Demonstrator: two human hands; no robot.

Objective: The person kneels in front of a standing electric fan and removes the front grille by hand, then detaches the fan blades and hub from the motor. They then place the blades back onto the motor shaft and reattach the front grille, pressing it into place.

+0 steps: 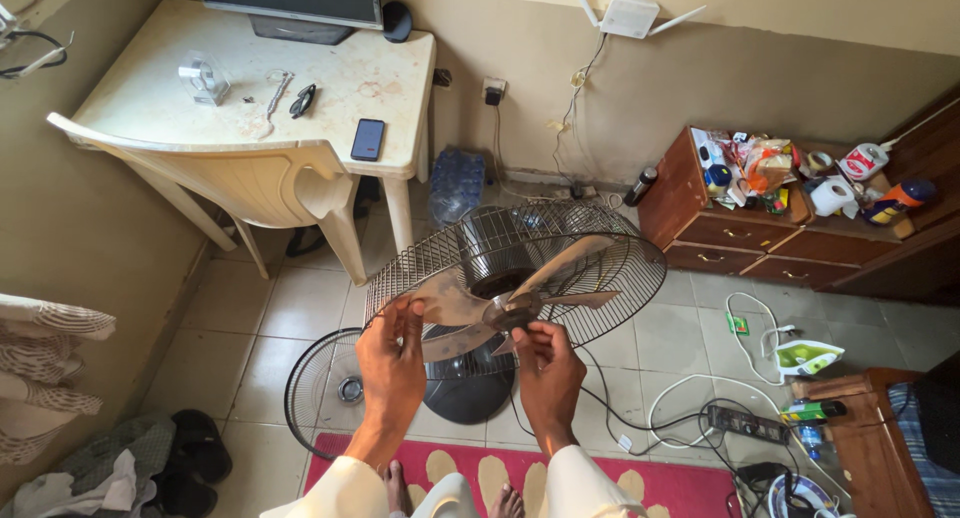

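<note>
Right hand (pixel 545 373) pinches the fan hub (pixel 510 311) — left hand (pixel 392 363) (fingers curled) grips a blade (pixel 440 303).

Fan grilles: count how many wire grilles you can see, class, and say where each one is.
2. The rear grille is on the fan behind the blades, with the left hand at its rim. The front grille lies on the floor tiles, left of the fan base. None seems hidden.
</note>
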